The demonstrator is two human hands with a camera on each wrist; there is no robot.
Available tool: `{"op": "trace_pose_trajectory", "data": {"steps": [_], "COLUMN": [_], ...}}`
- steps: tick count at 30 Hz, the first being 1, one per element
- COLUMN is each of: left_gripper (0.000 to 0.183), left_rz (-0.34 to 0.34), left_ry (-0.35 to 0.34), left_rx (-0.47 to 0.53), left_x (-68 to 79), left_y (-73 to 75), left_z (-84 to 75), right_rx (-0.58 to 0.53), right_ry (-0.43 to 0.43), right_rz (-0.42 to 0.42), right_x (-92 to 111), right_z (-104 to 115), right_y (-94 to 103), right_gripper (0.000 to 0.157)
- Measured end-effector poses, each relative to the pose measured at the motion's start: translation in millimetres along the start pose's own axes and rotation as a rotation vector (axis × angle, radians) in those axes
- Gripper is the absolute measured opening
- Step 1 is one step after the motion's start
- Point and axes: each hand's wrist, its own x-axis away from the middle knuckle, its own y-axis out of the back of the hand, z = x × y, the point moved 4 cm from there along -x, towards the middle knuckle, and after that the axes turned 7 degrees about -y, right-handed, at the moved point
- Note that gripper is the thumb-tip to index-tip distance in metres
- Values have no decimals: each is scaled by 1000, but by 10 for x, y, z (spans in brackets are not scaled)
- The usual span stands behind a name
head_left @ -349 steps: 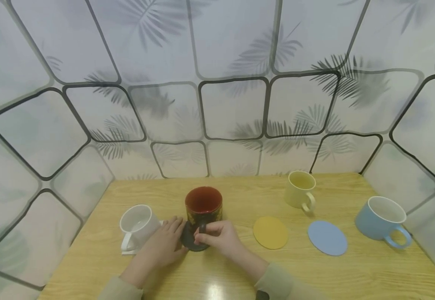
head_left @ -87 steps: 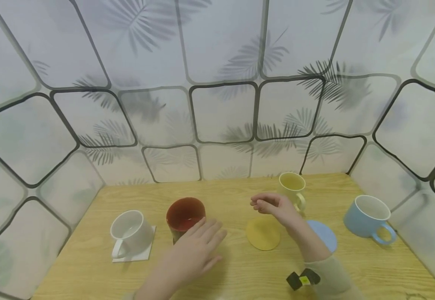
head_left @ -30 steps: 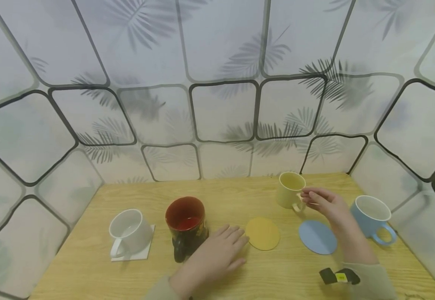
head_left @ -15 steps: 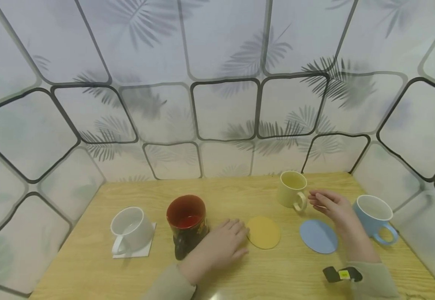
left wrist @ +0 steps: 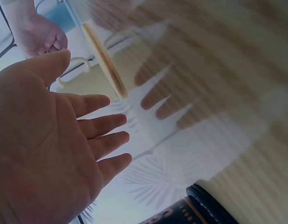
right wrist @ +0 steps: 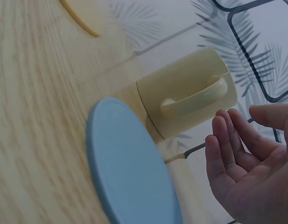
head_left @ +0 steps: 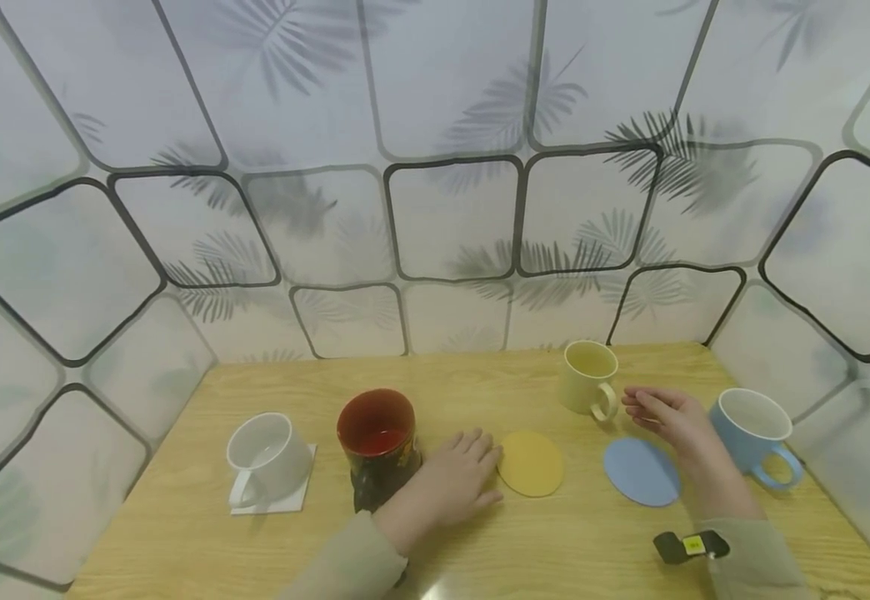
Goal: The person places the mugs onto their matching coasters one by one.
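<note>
My left hand [head_left: 453, 479] is held flat with fingers spread, just left of the round yellow coaster [head_left: 530, 463]. In the left wrist view, its fingers [left wrist: 104, 126] hold nothing and are a little short of the coaster's edge [left wrist: 104, 60]. My right hand [head_left: 671, 421] hovers between the pale yellow mug [head_left: 583, 387] and the blue mug [head_left: 742, 442], above the far side of the round blue coaster [head_left: 641, 472]. The right wrist view shows its fingers [right wrist: 218, 154] loosely bent and holding nothing, close to the yellow mug's handle [right wrist: 195, 100] but apart from it.
A black mug with a red inside [head_left: 377, 433] stands left of my left hand; a dark coaster [left wrist: 211, 205] shows under its base. The white mug [head_left: 266, 458] stands on a square white coaster [head_left: 296, 498] at the left. Patterned walls [head_left: 457, 217] enclose the wooden table [head_left: 555, 550].
Earliest, my right hand pinched the black mug's handle over the dark coaster. It has since let go and moved right past the yellow mug; my left hand has moved right, beside the yellow coaster.
</note>
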Motion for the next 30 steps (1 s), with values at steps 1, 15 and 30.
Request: {"op": "trace_pose_trajectory", "data": {"steps": [1,15,30], "left_gripper": [67,74,76], "left_rz": [2,46,87], "left_ry": [0,43,57], "left_rx": [4,-10,-29], "left_x": [-12,-201,-289], "left_y": [-5,-29,-76], "left_z": [0,-8,15], "right_rx": [9,196,276], "right_ry": [-9,-49,-33], "right_rz": [-3,-18,-23], "right_x": [-7,-97,-104], "right_z": [-12,-116,-136], "right_y": [1,-60,-180], "right_gripper": [35,41,59]}}
